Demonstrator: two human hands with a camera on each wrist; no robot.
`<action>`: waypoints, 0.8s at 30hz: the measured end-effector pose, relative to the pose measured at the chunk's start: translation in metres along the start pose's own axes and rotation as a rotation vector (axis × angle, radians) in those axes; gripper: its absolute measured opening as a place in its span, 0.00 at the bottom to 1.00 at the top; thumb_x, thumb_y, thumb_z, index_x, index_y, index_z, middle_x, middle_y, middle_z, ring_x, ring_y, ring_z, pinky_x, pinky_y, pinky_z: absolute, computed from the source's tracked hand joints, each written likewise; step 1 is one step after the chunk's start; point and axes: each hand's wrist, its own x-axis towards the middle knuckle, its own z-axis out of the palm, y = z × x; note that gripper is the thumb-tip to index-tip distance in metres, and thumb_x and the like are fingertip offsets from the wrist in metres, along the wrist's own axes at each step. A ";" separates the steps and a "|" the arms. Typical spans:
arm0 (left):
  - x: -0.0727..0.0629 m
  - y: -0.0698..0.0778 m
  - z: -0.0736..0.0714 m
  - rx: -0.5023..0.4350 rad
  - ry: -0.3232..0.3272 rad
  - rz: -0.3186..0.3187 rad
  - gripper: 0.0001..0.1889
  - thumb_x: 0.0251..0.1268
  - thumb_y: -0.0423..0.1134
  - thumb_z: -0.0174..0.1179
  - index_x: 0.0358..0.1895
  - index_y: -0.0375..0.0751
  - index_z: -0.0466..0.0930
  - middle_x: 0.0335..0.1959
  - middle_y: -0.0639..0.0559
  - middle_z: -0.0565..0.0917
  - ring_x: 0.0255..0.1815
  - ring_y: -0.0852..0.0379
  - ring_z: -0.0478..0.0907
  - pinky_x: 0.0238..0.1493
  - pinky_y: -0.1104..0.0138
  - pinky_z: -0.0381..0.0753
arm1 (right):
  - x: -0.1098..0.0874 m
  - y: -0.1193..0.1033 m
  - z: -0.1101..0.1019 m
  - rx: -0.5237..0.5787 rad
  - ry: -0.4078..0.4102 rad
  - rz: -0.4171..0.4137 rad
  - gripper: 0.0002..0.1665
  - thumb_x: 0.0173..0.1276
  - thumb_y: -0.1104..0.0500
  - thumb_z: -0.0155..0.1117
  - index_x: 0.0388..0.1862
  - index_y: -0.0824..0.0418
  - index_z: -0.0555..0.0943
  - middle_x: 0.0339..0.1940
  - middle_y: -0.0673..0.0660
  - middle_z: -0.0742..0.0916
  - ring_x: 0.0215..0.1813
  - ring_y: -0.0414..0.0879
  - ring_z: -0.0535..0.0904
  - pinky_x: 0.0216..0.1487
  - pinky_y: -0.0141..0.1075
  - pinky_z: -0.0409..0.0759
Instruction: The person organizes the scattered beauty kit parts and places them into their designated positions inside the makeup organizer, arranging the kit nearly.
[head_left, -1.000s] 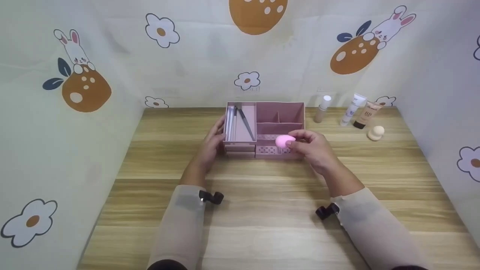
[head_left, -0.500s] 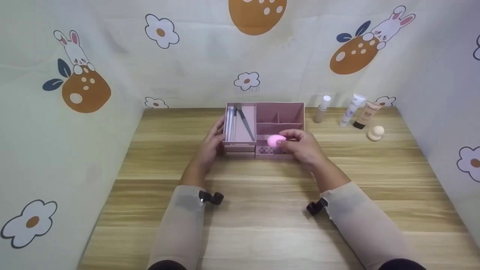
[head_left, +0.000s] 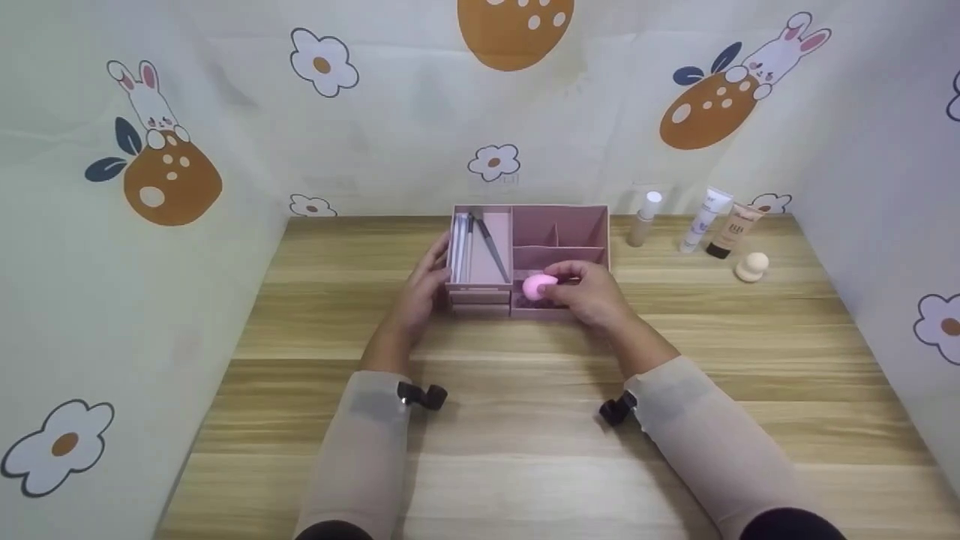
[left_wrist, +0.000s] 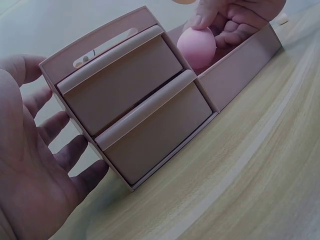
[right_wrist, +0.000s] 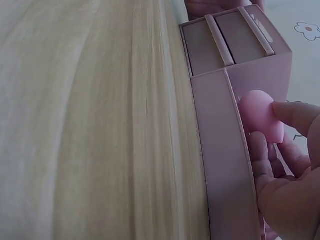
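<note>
One pink egg-shaped sponge (head_left: 538, 287), with right hand (head_left: 589, 296), now farther left, lies nearer the drawers (left_wrist: 125, 85).

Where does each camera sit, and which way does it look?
Head: on the person's head, looking forward and down at the table; left hand, right hand and sleeves show.
Left wrist: on that wrist, facing the drawers; left hand big, part of right hand behind.
Right wrist: on that wrist, looking across table and box; right hand big, bit of left hand.
Shared: both wrist views show the sponge and drawers.
</note>
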 end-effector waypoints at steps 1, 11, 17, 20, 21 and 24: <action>0.000 0.000 0.000 -0.001 0.002 0.000 0.33 0.80 0.43 0.52 0.84 0.66 0.62 0.87 0.51 0.62 0.88 0.46 0.57 0.89 0.48 0.53 | 0.000 0.000 0.001 -0.027 -0.001 -0.008 0.22 0.64 0.60 0.80 0.57 0.63 0.88 0.56 0.62 0.90 0.55 0.51 0.84 0.59 0.39 0.84; -0.001 0.002 0.001 -0.010 0.001 -0.007 0.33 0.80 0.43 0.52 0.85 0.66 0.61 0.88 0.51 0.61 0.89 0.47 0.57 0.89 0.49 0.53 | 0.000 0.005 0.012 -0.229 0.012 -0.137 0.20 0.62 0.59 0.81 0.53 0.61 0.90 0.53 0.62 0.91 0.55 0.54 0.85 0.62 0.46 0.85; -0.002 0.000 0.000 0.002 -0.007 -0.005 0.32 0.80 0.44 0.52 0.84 0.68 0.62 0.88 0.50 0.61 0.88 0.47 0.57 0.89 0.48 0.52 | -0.002 0.008 0.014 -0.286 0.031 -0.209 0.18 0.61 0.60 0.81 0.50 0.60 0.91 0.51 0.60 0.91 0.55 0.53 0.85 0.61 0.45 0.84; -0.003 0.000 0.000 0.010 -0.009 0.001 0.32 0.81 0.45 0.52 0.84 0.69 0.62 0.88 0.49 0.61 0.88 0.47 0.57 0.89 0.47 0.51 | -0.002 0.007 0.014 -0.293 0.026 -0.210 0.17 0.61 0.61 0.81 0.50 0.60 0.92 0.51 0.60 0.91 0.56 0.53 0.85 0.62 0.46 0.84; -0.003 0.001 0.000 0.005 -0.010 0.003 0.32 0.81 0.45 0.52 0.84 0.68 0.62 0.88 0.49 0.61 0.88 0.46 0.56 0.89 0.47 0.51 | -0.003 0.007 0.014 -0.298 0.024 -0.209 0.17 0.61 0.61 0.81 0.50 0.60 0.91 0.51 0.60 0.91 0.56 0.53 0.85 0.62 0.46 0.84; -0.003 0.001 0.001 0.005 -0.009 0.007 0.32 0.81 0.45 0.52 0.84 0.68 0.62 0.88 0.49 0.61 0.88 0.46 0.57 0.89 0.47 0.52 | -0.003 0.006 0.013 -0.305 0.017 -0.205 0.16 0.61 0.61 0.81 0.49 0.60 0.91 0.51 0.60 0.91 0.57 0.54 0.85 0.64 0.47 0.84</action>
